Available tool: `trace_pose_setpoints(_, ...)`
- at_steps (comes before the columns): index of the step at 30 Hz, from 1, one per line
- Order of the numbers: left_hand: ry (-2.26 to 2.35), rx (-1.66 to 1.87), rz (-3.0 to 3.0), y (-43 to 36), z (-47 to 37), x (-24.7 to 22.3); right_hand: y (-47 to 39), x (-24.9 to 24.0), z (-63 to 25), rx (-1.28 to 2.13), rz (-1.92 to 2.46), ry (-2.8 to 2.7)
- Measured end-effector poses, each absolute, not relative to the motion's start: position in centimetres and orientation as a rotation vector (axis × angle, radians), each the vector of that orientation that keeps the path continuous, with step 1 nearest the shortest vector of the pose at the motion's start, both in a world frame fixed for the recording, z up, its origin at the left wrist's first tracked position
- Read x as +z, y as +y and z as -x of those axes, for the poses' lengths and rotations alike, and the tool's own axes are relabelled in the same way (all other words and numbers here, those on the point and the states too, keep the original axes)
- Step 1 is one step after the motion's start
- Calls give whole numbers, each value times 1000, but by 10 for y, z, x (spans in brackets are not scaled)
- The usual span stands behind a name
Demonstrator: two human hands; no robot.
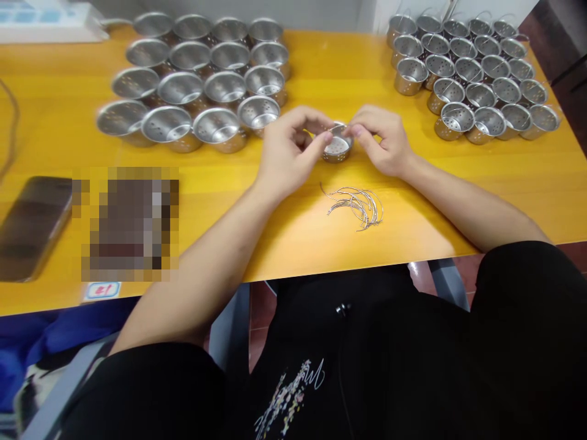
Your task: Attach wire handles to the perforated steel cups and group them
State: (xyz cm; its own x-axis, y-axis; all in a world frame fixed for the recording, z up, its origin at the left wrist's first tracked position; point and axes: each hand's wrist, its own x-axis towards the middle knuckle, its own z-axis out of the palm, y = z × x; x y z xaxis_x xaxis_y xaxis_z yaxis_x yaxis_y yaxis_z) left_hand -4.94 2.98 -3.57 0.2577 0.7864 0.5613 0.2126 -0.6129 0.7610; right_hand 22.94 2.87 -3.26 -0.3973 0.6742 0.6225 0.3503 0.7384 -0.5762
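Observation:
A small perforated metal cup [337,153] stands upright on the table between my hands. My left hand [293,143] is closed at the left of its rim, thumb and fingertips pinched together. My right hand [380,137] pinches at the right of the rim. A thin metal wire seems to run across the cup's mouth between the two pinches; its ends are hidden by my fingers. Nearer to me lies a loose bunch of curved metal wires [358,205].
Rows of perforated cups [220,131] stand at the back left. More cups with wire handles [488,125] are grouped at the back right. A phone [34,226], a blurred-out dark object [128,220] and a small label [103,290] lie at left. The table's front edge runs before me.

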Motion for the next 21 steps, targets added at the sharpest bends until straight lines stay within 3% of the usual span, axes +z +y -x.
trace_pose_setpoints(21, 946, 1378, -1959, 21, 49, -14, 18, -25, -227, 450, 931, -2008)
